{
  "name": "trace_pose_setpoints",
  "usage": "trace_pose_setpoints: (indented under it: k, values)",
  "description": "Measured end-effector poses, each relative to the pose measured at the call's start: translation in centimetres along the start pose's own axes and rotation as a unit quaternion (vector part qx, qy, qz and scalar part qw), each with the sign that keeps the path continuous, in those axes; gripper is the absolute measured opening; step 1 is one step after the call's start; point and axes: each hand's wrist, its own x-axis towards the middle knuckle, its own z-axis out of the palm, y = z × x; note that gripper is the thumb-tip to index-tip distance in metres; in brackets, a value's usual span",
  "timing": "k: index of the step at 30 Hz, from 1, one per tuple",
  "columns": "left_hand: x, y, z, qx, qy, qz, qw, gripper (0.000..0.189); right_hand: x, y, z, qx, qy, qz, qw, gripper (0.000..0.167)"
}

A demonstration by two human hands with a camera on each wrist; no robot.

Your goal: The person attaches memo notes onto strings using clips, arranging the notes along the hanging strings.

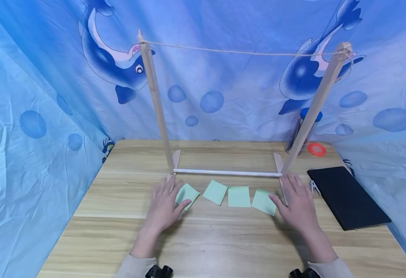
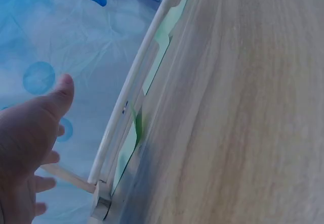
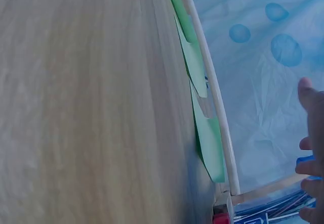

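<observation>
A wooden frame stands on the table, with a left post [image 1: 156,100], a right post [image 1: 314,108], a string [image 1: 237,51] tied across the tops and a white rod [image 1: 227,172] joining the bases. Several pale green sticky notes [image 1: 239,197] lie in a row before the rod. My left hand [image 1: 163,206], fingers spread, is at the left base beside the leftmost sticky note [image 1: 188,195]. At the right base is my right hand [image 1: 298,204], its thumb by the rightmost sticky note [image 1: 263,201]. Neither hand grips anything; whether the fingertips touch the bases is unclear.
On the right of the table [image 1: 203,247] lies a black folder [image 1: 349,197] with a white clip [image 1: 315,187] beside it. Behind the right post are a blue-lidded container [image 1: 294,133] and a red ring [image 1: 317,149]. A blue dolphin-print curtain [image 1: 203,77] hangs behind.
</observation>
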Motion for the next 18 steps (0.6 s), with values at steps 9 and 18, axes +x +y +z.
trace_pose_setpoints:
  k: [9, 18]
  values:
    - [-0.1, -0.2, 1.4, -0.065, -0.002, 0.048, 0.9967, 0.045, -0.5, 3.0, -0.1, 0.05, 0.069, -0.035, 0.9957, 0.048]
    - [0.4, 0.6, 3.0, -0.098, -0.045, 0.075, 0.9913, 0.044, -2.4, 6.9, -1.4, 0.01, -0.026, 0.09, 0.9955, 0.041]
